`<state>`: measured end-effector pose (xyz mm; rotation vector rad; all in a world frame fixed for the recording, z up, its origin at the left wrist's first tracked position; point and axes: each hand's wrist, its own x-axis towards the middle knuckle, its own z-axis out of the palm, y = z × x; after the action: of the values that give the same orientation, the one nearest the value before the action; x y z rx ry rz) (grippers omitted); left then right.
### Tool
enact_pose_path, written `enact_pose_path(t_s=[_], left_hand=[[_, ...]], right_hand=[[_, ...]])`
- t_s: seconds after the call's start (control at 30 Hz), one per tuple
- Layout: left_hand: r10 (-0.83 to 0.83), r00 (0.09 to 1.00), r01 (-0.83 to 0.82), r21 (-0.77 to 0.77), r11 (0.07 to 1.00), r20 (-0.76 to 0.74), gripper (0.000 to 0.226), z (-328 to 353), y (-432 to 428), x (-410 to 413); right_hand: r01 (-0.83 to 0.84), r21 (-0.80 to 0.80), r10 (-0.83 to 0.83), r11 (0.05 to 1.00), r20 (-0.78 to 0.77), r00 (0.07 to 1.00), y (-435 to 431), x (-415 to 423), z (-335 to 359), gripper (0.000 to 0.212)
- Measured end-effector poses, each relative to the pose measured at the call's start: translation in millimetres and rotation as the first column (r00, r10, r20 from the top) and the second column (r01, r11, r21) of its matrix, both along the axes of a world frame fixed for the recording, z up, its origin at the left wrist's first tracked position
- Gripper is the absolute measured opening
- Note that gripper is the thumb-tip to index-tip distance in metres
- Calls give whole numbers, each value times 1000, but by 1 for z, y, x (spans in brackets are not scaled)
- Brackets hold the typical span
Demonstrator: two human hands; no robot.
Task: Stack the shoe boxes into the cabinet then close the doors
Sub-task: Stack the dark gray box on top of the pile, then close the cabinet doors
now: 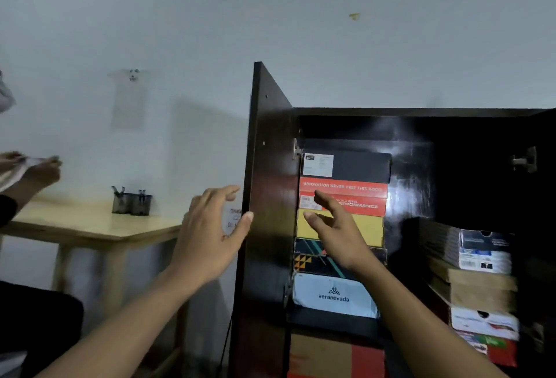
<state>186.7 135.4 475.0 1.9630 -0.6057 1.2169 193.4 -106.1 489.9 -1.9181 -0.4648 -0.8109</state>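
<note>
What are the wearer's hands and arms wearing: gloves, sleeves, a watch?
Nothing visible. The left hand and right hand are bare: no gloves, rings or watch. Both forearms are uncovered down to the frame edge, no sleeve in view.

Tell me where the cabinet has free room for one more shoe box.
Above the right stack, right of the black top box, dark space is free up to the cabinet top. The left column is crowded: only a thin gap lies over that box.
</note>
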Motion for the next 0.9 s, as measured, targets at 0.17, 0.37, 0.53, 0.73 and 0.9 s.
enact_pose_path(t_s=[0.17, 0.37, 0.53, 0.73, 0.9], left_hand=[[-149, 972, 149, -14, 989, -181, 49, -20, 10, 33], [-271, 951, 270, -29, 963, -152, 53, -27, -5, 50], [-397, 914, 397, -18, 918, -87, 57, -29, -40, 49], [-536, 837, 544, 76, 835, -109, 66, -27, -114, 52], [-504, 856, 516, 245, 821, -113, 85, -25, -183, 78]], right_hand=[[-84, -36, 86, 996, 60, 994, 45, 17, 12, 48], [-146, -53, 155, 988, 224, 962, 57, 25, 18, 48], [-91, -50, 103, 995, 339, 935, 37, 16, 15, 52], [101, -66, -62, 993, 443, 895, -32, -3, 10, 54], [279, -118, -212, 953, 396, 893, -108, 0, 1, 59]])
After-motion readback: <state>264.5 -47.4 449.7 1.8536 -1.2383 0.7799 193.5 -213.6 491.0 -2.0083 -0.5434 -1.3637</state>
